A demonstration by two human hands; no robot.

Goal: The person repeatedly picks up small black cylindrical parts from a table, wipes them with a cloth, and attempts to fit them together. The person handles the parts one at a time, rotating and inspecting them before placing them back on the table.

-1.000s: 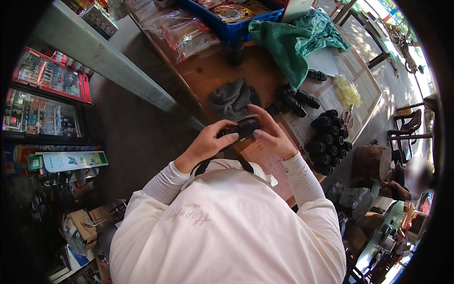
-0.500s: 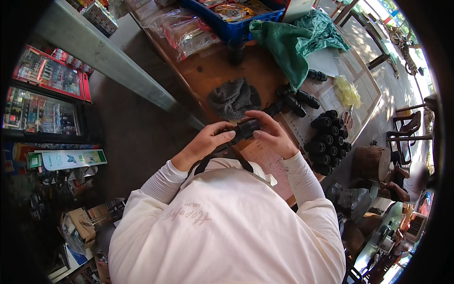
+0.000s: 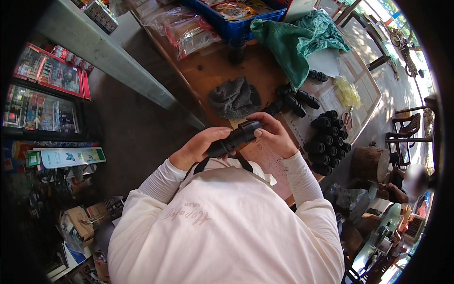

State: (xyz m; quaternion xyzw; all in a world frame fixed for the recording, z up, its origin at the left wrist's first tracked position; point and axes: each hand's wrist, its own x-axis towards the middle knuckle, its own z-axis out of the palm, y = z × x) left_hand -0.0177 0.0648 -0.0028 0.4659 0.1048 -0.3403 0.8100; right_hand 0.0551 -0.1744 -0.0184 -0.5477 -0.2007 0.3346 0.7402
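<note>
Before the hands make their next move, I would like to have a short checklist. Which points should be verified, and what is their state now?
1. Black fitting held at both ends: ok; left hand at the near end, right hand at the far end.
2. Parts of this fitting tight: cannot tell.
3. Scissors away from both hands: ok, beyond the fitting stack.
4. Grey cloth apart from the held piece: ok, just beyond it.
5. Fittings beside the green bag arranged neatly: not ok, they lie at different angles.
</note>
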